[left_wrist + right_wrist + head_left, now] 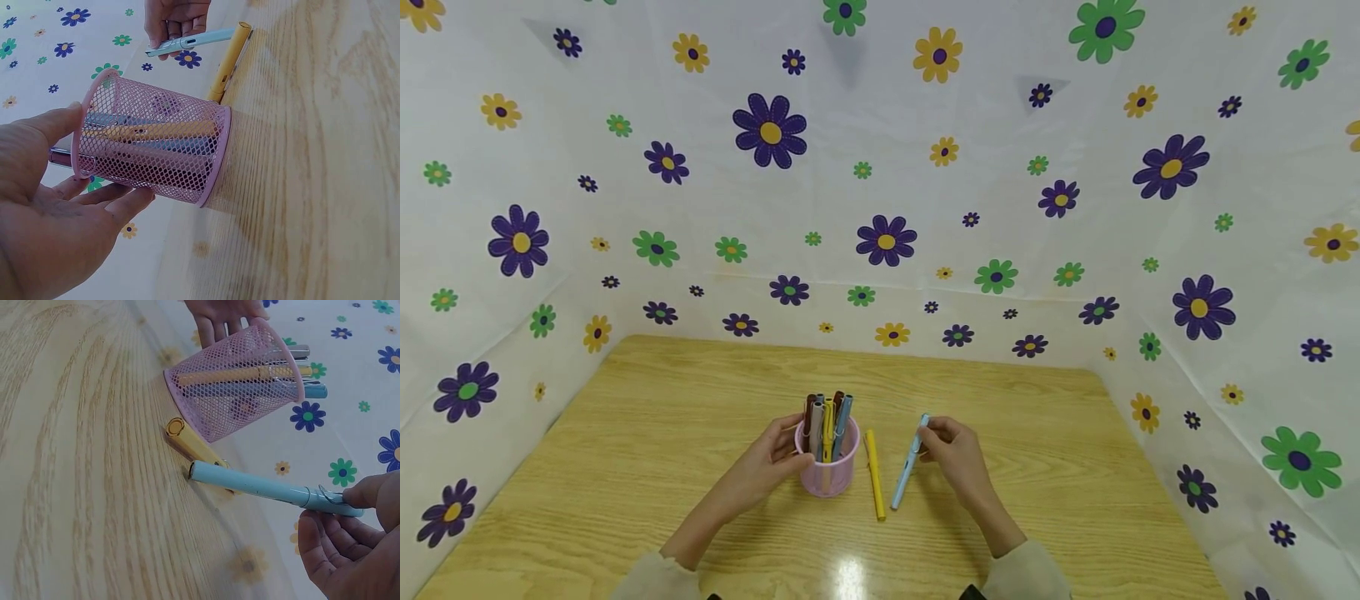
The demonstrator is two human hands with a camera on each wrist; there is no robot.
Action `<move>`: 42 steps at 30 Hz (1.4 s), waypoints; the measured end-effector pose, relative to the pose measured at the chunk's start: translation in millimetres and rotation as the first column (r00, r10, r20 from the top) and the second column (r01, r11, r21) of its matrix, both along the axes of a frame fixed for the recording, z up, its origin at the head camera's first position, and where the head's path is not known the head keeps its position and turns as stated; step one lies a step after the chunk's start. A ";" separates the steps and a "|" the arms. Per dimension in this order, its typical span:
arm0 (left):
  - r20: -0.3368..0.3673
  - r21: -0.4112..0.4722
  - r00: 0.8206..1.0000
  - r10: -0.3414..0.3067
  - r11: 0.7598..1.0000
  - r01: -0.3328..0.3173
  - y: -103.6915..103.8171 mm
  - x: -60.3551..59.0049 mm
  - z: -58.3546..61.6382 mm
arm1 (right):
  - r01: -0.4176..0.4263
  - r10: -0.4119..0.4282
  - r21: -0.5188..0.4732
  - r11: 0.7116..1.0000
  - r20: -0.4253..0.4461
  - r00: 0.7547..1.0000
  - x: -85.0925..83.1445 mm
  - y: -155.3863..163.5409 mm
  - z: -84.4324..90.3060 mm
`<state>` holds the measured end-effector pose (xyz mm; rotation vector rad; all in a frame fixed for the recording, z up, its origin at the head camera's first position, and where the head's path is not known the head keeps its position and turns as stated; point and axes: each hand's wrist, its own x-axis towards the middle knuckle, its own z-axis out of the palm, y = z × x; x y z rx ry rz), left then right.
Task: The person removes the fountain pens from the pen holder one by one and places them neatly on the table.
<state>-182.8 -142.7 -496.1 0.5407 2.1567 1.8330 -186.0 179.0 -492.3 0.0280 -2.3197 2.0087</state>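
Pen in light blue slants over the counter, pinched near its clip by my right grip; whether its lower tip touches down, I can't tell. My left grip holds the pink mesh cup, several pens standing inside. Just beside the cup, a yellow pen lies flat.

I'm seeing a pink mesh cup, its pens showing brown, grey, yellow and blue. At the cup's three o'clock I'm seeing a yellow pen, then a pale blue pen. Tan grain is streaking my table; at twelve, purple, green and yellow flowers are dotting white cloth.
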 end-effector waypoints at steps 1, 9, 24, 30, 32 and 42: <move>-0.002 -0.001 1.000 -0.002 1.000 0.002 -0.1 -0.1 0.1 | -0.003 0.003 0.002 1.000 0.002 1.000 0.0 -0.5 -0.2; -0.006 0.000 1.000 -0.004 1.000 0.004 0.0 0.9 1.3 | 0.002 -0.003 0.042 0.999 0.021 1.000 -0.1 -7.3 -3.0; 0.019 0.014 1.000 0.007 1.000 -0.008 1.0 0.9 -0.2 | 0.041 -0.045 0.111 0.993 0.033 0.998 -1.2 -21.7 -1.1; 0.019 0.017 1.000 0.007 1.000 -0.007 1.5 1.3 -0.3 | 0.021 -0.025 0.115 0.993 0.033 0.999 -1.0 -23.9 -0.7; 0.016 0.016 1.000 0.004 1.000 -0.004 1.1 1.4 -0.5 | 0.030 -0.035 0.131 0.991 0.035 0.999 -6.9 -23.3 -12.7; 0.005 0.016 1.000 0.005 1.000 -0.005 1.2 1.5 -0.1 | 0.042 -0.048 0.196 0.980 0.025 0.999 -8.2 -30.4 -16.4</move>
